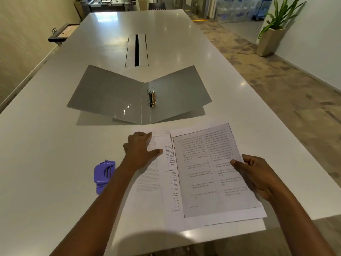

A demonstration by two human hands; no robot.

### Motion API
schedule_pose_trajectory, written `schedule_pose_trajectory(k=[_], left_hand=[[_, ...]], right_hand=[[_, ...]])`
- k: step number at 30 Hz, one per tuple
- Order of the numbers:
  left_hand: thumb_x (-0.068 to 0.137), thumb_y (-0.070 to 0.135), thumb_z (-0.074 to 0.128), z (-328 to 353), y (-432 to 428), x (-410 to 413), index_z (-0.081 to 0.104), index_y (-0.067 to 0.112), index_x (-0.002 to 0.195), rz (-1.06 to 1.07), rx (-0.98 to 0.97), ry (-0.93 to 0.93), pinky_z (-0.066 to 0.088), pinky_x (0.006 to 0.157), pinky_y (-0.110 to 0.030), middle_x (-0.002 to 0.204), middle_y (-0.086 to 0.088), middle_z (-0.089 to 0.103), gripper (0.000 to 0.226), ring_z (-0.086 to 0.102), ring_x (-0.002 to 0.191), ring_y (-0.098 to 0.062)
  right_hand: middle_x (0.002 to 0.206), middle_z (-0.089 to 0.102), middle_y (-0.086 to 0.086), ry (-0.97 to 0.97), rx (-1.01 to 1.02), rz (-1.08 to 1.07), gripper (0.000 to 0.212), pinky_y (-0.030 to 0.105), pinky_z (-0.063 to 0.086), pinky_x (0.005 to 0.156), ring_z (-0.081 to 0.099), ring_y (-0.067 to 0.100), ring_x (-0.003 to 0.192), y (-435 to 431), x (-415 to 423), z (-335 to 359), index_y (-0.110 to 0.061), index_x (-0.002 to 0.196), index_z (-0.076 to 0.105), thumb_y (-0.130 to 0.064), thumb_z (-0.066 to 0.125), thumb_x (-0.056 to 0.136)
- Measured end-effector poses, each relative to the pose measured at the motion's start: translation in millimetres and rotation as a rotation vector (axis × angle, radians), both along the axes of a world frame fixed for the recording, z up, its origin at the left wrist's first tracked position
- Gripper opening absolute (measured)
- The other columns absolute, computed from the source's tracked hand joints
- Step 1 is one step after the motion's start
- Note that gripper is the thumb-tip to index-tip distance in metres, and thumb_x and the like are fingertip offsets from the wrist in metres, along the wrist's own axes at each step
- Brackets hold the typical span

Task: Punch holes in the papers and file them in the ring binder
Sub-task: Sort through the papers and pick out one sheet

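Head view, looking down over a long white glossy desk [46, 145]: a grey plastic ring binder [114, 97] lies open, its covers propped up in a shallow V, with the two-ring metal mechanism [152, 98] showing at the spine; whether the rings are parted is too small to tell. Nearer the person, a loose spread of white printed paper sheets [166, 182] lies on the desk at its near edge, fanned rather than squared. The left hand [141, 151] rests flat on the left part of the spread, fingers extended and thumb splayed out to the right, pressing the sheets down and gripping nothing. The right hand [252, 176] pinches the right edge of the top sheet with the grey-toned two-column print [206, 169], thumb on top and fingers curled beneath (that edge looks slightly raised). A purple plastic hole punch [103, 175] sits on the desk just left of the left forearm, apart from the papers.

No holes show along any paper edge, so the punching step looks not yet begun; the step in hand appears to be sorting or gathering the sheets. The next move likely calls for squaring the pages into an even stack, then bringing the punch to one long edge, centred so the holes match the binder's two rings.
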State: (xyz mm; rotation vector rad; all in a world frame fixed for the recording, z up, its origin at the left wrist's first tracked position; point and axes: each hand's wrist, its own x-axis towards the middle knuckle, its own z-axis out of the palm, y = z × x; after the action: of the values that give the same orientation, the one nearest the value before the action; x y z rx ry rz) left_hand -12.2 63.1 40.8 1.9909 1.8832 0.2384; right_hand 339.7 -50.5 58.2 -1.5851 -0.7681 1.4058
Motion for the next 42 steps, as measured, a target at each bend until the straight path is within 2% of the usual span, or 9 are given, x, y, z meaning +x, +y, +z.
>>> schedule_pose_trajectory(k=[3, 7, 15, 19, 23, 27, 31, 36, 42], left_hand=[[0.092, 0.064, 0.061, -5, 2, 2, 0.041, 0.025, 0.157, -0.017, 0.015, 0.039, 0.029, 0.112, -0.052, 0.156, -0.008, 0.040, 0.078, 0.031, 0.145, -0.031], [0.101, 0.049, 0.055, -5, 3, 8, 0.061, 0.023, 0.137, 0.001, 0.081, 0.045, 0.031, 0.105, -0.049, 0.147, -0.009, 0.049, 0.045, 0.038, 0.138, -0.030], [0.096, 0.028, 0.070, -10, 10, 13, 0.079, 0.021, 0.109, 0.120, 0.194, -0.204, 0.029, 0.092, -0.039, 0.130, -0.005, 0.067, 0.017, 0.053, 0.126, -0.026], [0.094, 0.015, 0.071, -2, 9, 17, 0.073, 0.016, 0.091, 0.113, 0.220, -0.375, 0.048, 0.087, -0.036, 0.098, -0.001, 0.073, 0.004, 0.062, 0.085, -0.011], [0.098, 0.010, 0.066, 16, 0, 23, 0.067, 0.010, 0.098, 0.152, 0.152, -0.598, 0.050, 0.061, -0.009, 0.084, -0.001, 0.074, 0.002, 0.069, 0.066, -0.006], [0.098, 0.005, 0.065, 29, -19, 33, 0.068, -0.001, 0.105, 0.306, -0.105, -0.975, 0.055, 0.057, -0.015, 0.087, -0.009, 0.075, 0.010, 0.074, 0.063, -0.006], [0.096, -0.007, 0.059, 28, -34, 36, 0.072, -0.009, 0.096, 0.299, -0.216, -1.029, 0.057, 0.059, -0.019, 0.077, -0.007, 0.076, 0.012, 0.074, 0.063, -0.013], [0.096, -0.006, 0.061, 22, -36, 39, 0.073, 0.003, 0.105, 0.344, -0.218, -1.081, 0.064, 0.068, -0.029, 0.096, -0.012, 0.081, 0.018, 0.080, 0.079, -0.022], [0.097, 0.000, 0.067, 14, -39, 43, 0.078, -0.001, 0.097, 0.438, -0.234, -1.188, 0.065, 0.080, -0.031, 0.096, -0.015, 0.081, 0.011, 0.079, 0.091, -0.028]], right_hand=[[0.109, 0.078, 0.019, -0.003, -0.011, 0.001, 0.023, 0.051, 0.062, 0.086, 0.076, 0.039, 0.098, -2, -3, -4, 0.000, 0.119, 0.071, -0.007, 0.063, 0.099], [0.108, 0.079, 0.017, -0.023, -0.020, 0.009, 0.023, 0.053, 0.060, 0.090, 0.077, 0.037, 0.097, -4, -5, -7, -0.002, 0.119, 0.072, -0.009, 0.064, 0.099], [0.108, 0.079, 0.017, -0.028, -0.020, 0.000, 0.021, 0.051, 0.062, 0.085, 0.078, 0.036, 0.095, -3, -6, -10, -0.004, 0.117, 0.073, -0.009, 0.064, 0.099], [0.106, 0.079, 0.018, 0.001, -0.020, -0.004, 0.020, 0.042, 0.065, 0.073, 0.078, 0.036, 0.093, -5, -8, -6, -0.003, 0.116, 0.073, -0.008, 0.063, 0.100], [0.108, 0.079, 0.019, 0.022, -0.026, -0.008, 0.022, 0.046, 0.065, 0.077, 0.078, 0.037, 0.095, -5, -7, -5, -0.002, 0.118, 0.072, -0.008, 0.064, 0.099], [0.110, 0.078, 0.019, 0.039, -0.035, -0.012, 0.023, 0.051, 0.063, 0.084, 0.077, 0.038, 0.098, -5, -7, -4, -0.001, 0.119, 0.071, -0.008, 0.064, 0.099], [0.111, 0.078, 0.019, 0.026, -0.038, -0.005, 0.024, 0.058, 0.058, 0.093, 0.076, 0.039, 0.100, -5, -7, -5, -0.002, 0.120, 0.071, -0.010, 0.064, 0.099], [0.111, 0.078, 0.018, -0.003, -0.018, 0.013, 0.023, 0.056, 0.058, 0.093, 0.077, 0.037, 0.099, -7, -12, -6, -0.002, 0.120, 0.072, -0.008, 0.063, 0.100], [0.100, 0.081, 0.011, -0.056, 0.005, 0.021, 0.017, 0.033, 0.064, 0.065, 0.080, 0.027, 0.086, -15, -29, -2, -0.006, 0.113, 0.074, -0.008, 0.063, 0.101]])
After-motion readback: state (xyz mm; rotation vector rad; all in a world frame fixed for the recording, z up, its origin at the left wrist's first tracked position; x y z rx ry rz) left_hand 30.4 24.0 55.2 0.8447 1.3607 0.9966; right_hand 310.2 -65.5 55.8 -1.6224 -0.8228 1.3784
